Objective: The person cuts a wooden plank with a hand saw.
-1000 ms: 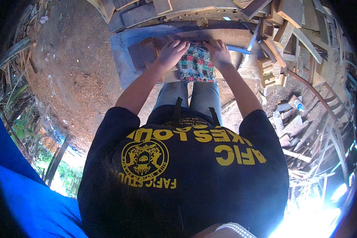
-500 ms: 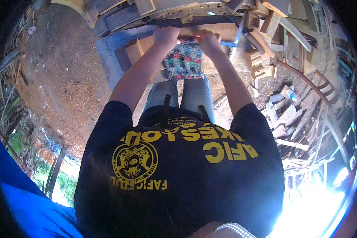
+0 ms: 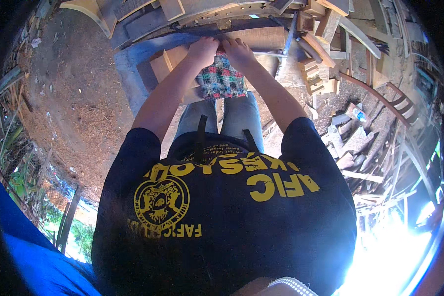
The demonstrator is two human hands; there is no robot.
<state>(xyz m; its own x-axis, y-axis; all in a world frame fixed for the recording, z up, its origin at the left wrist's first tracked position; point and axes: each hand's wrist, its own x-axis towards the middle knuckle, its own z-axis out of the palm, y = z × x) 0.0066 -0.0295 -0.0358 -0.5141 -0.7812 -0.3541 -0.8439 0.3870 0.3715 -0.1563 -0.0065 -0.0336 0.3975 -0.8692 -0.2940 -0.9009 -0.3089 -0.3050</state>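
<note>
Head: hands (image 3: 203, 51) closer together at cloth (image 3: 222, 80)

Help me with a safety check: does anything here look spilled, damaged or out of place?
Yes: on the person's right, wood scraps lie jumbled at odd angles, with a blue-and-white item near their far edge. The checked cloth also looks frayed along its near edge.

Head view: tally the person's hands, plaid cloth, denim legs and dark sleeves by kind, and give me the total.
Left hand and right hand: 2
Plaid cloth: 1
Denim legs: 2
Dark sleeves: 2
Total: 7
</note>
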